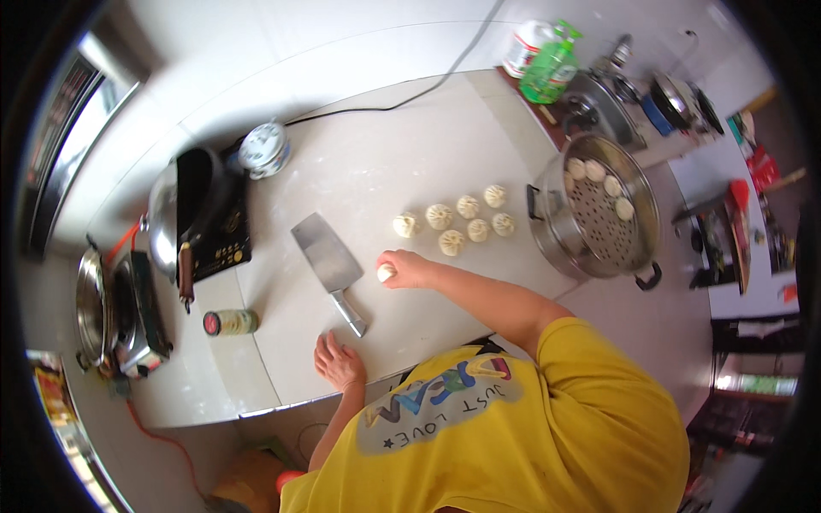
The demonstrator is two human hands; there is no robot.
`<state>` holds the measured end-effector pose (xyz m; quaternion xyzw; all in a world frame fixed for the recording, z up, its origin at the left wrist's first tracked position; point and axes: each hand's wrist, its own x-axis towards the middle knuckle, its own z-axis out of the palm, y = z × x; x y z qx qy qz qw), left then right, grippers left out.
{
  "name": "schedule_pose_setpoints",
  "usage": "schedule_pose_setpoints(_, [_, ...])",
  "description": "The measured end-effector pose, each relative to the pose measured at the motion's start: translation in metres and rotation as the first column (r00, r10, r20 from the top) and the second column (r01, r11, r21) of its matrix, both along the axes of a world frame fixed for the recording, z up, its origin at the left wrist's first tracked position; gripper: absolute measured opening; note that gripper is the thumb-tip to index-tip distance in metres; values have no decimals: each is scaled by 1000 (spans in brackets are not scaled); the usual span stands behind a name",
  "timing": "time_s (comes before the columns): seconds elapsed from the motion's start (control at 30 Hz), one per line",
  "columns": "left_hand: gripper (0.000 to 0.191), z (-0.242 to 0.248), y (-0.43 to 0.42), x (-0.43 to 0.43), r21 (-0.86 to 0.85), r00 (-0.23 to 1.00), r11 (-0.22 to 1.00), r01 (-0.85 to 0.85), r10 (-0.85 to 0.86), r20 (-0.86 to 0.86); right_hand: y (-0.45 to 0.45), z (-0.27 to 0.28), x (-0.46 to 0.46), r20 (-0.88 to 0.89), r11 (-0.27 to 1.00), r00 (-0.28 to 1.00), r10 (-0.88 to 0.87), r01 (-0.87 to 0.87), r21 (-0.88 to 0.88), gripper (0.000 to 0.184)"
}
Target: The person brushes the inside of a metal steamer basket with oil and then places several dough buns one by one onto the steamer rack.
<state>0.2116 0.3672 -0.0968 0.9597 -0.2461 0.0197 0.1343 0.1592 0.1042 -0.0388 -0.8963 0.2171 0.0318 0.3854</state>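
Observation:
My right hand (pixel 404 269) is closed around a pale lump of dough (pixel 386 272), part of which shows at the fingers. My left hand (pixel 340 364) rests at the counter's front edge with its fingers apart, holding nothing. Between the hands and a little beyond lies a cleaver (pixel 328 253) with a metal handle. Several pleated buns (pixel 451 242) stand in loose rows on the counter (pixel 346 167), beyond my right hand. A steel steamer pot (pixel 551 237) at the right holds several more buns (pixel 594 170) on its perforated tray.
A glass jar (pixel 234 322) lies at the left, near a wok (pixel 199 205) on a black cooktop (pixel 228 247). A lidded porcelain pot (pixel 264 151) stands behind. Green soap bottle (pixel 548 74) and sink (pixel 593 102) are at the back right; a black cable (pixel 385 108) runs along the wall.

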Motion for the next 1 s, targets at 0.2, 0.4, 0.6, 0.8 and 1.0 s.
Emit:
schedule_pose_setpoints(0.2, [41,-7,0,-4,7,995,1000,15,-16,102,-58,153,-118,174,656,974,-143,-38,754,38])
schedule_pose_setpoints(0.4, [41,-22,8,8,-59,991,995,82,-75,113,-139,208,-300,34,870,908,-418,389,302,39])
schedule_pose_setpoints(0.6, [38,-7,-10,-7,-134,922,929,-346,310,-232,-185,110,-388,-186,981,982,-17,-19,-192,43])
schedule_pose_setpoints(0.8, [40,-7,-11,-50,-87,919,930,-356,332,-210,-198,85,-377,-211,916,939,270,-318,-243,43])
schedule_pose_setpoints(1.0, [42,3,-12,-84,-102,911,921,-375,346,-225,-201,72,-380,-234,837,899,370,-432,-335,33])
